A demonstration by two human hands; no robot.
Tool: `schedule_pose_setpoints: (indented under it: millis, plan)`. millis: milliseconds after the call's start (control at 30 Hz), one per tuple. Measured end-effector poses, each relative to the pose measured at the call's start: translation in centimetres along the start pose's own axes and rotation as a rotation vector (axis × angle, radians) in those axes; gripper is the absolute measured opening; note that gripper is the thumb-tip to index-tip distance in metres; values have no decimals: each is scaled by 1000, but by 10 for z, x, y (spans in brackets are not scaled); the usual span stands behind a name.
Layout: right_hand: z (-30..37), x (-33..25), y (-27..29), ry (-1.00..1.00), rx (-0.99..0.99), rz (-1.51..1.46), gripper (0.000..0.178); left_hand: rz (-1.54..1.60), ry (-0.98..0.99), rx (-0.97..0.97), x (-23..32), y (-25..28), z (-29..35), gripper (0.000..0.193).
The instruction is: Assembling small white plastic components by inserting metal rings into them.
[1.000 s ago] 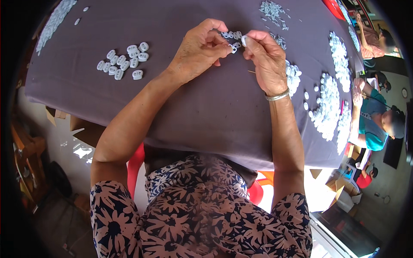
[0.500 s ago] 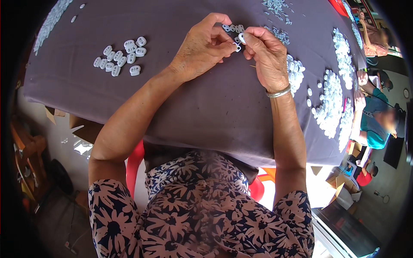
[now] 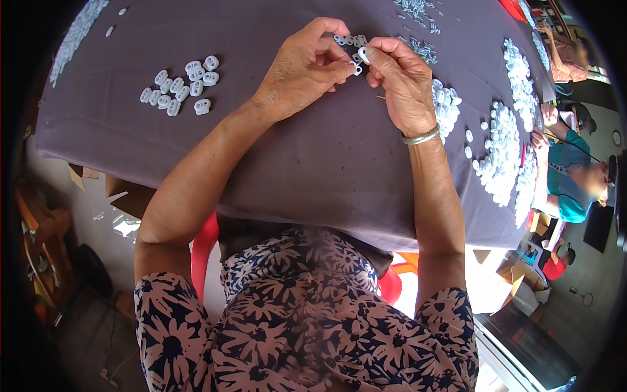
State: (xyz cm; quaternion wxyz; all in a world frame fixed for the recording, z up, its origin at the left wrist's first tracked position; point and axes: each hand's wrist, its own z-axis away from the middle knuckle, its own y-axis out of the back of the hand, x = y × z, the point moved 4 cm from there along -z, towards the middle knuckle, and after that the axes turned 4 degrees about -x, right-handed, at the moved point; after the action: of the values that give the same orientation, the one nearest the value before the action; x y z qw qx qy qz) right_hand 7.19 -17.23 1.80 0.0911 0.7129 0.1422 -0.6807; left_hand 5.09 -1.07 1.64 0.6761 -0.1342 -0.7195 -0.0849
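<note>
Over the far middle of the table, my left hand [image 3: 294,73] is closed, thumb and forefinger pinching a small white plastic piece with a hole [image 3: 356,68]. Close beside it, my right hand [image 3: 403,88], with a bracelet at the wrist, pinches a white oval plastic piece [image 3: 364,55] between thumb and forefinger. The two pieces are nearly together; whether they touch I cannot tell. Just beyond the fingertips lie several small white pieces with holes [image 3: 351,40]. To the left is a loose group of white two-holed cord locks [image 3: 179,85].
Small thin greyish parts lie in heaps [image 3: 421,51] beyond my right hand. Piles of white oval pieces [image 3: 499,160] cover the table's right side, and a long pale heap [image 3: 77,39] lies far left. A co-worker in a teal top [image 3: 569,173] sits at the right edge.
Both hands keep their pinches, with hardly any movement. The whole view has shifted very slightly.
</note>
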Motion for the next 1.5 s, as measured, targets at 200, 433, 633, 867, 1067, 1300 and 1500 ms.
schedule_pose_setpoints:
  millis: [200,433,633,867,1067,1300,1500]
  plan:
    - [1,-1,0,-12,2,22,13,-1,8,0,-2,0,-1,40]
    - [0,-4,-6,20,-38,141,7,1,1,9,-1,0,-1,40]
    - [2,-7,-10,63,-37,239,3,18,-17,34,-3,0,-1,41]
    - [5,-6,-12,169,-140,143,17,101,46,50,-3,3,1,41]
    - [7,0,-8,221,-208,270,29,175,34,2,-3,4,3,36]
    - [12,-5,-10,318,-150,383,29,150,58,-75,4,8,-1,23]
    - [13,-17,-15,423,-61,546,29,67,-13,-60,4,3,-1,16]
